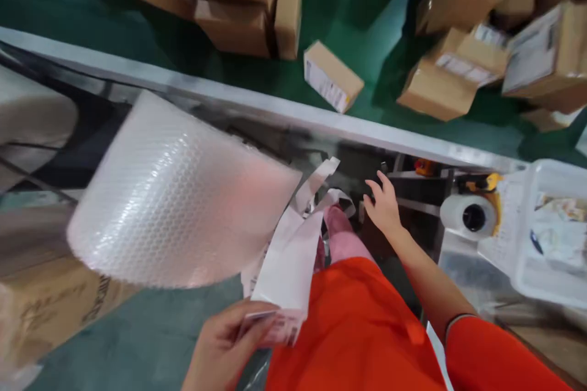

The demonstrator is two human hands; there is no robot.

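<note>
Packing bench | your left hand (224, 342) pinches a strip of white printed paper labels (287, 269), beside the big clear bubble-wrap roll (178, 195); your right hand (384, 206) reaches empty, fingers spread, under the steel shelf (284, 111) | judged: labels gathered, none applied yet

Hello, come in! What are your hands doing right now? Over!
Left hand gripping paper label strips. Right hand open, reaching under the metal ledge. Bubble wrap roll beside the strips, tape roll off right.
</note>
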